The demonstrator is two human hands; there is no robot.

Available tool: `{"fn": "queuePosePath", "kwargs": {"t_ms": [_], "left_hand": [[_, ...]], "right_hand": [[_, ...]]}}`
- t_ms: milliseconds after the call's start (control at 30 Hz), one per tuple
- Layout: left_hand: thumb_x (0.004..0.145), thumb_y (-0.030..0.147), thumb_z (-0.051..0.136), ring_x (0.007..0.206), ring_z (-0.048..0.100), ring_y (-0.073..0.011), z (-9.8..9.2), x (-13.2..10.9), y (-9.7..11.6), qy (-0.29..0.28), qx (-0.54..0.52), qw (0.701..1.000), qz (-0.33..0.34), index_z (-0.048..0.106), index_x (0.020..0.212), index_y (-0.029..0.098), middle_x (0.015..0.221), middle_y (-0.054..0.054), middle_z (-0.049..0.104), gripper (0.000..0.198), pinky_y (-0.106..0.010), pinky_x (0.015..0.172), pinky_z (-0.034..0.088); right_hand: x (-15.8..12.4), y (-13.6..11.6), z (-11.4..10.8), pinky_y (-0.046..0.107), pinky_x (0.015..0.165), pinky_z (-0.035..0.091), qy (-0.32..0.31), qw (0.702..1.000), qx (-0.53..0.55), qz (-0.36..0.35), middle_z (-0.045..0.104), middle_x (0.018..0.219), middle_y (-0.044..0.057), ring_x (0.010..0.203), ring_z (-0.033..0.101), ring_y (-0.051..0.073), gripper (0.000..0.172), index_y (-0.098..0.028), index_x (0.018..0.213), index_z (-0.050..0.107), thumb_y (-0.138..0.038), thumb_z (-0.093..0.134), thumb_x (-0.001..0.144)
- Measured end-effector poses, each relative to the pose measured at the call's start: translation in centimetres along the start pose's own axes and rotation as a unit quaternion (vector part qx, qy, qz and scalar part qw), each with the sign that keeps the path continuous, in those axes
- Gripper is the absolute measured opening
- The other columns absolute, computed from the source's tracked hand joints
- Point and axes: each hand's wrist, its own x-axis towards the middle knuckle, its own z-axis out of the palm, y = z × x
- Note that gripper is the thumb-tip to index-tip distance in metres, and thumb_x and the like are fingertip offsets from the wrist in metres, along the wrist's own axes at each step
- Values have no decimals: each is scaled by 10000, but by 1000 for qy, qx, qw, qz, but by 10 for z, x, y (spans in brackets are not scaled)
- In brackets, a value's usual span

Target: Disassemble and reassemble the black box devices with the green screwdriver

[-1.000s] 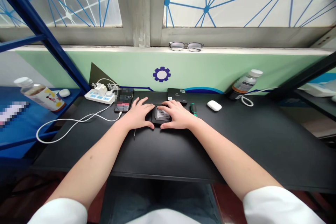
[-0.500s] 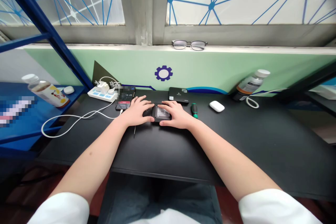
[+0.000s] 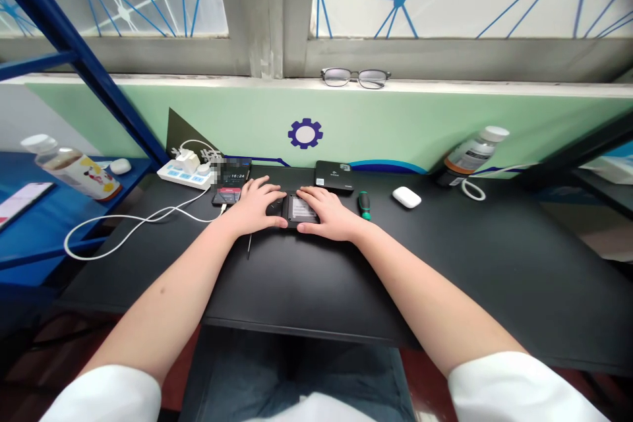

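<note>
On the black desk, the left hand has fingers spread, gripping nothing visible; the right hand, fingers parted, covers the right end of the dark box between them, its grip unclear. Probably light, stiff, smooth; best taken by its edges. The label is unreadable.
</note>
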Motion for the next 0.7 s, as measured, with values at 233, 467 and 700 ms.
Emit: {"fn": "queuePosePath", "kwargs": {"t_ms": [233,467,700], "left_hand": [[839,650,832,1651,231,-418,-4,0,9,-28,54,998,-33,667,1477,292,1667,-110,521,749,-678,1340,98],[891,622,790,1659,215,-421,-4,-1,11,-38,55,998,-20,639,1511,267,1673,-125,513,730,-697,1338,86],[902,580,802,1624,249,-427,-2,-2,5,-10,77,997,5,700,1418,270,1644,-120,530,610,-709,1318,92]], "right_hand": [[2,3,0,615,1385,192,-24,1000,16,2,270,1809,180,1711,153,398,948,-173,1710,319,-784,462,999],[3,5,1,674,1377,157,-33,999,27,-2,207,1825,178,1714,111,412,952,-192,1723,291,-783,467,998],[0,8,2,691,1361,213,-15,999,41,-5,306,1801,153,1697,196,423,895,-258,1699,356,-760,543,981]]}}
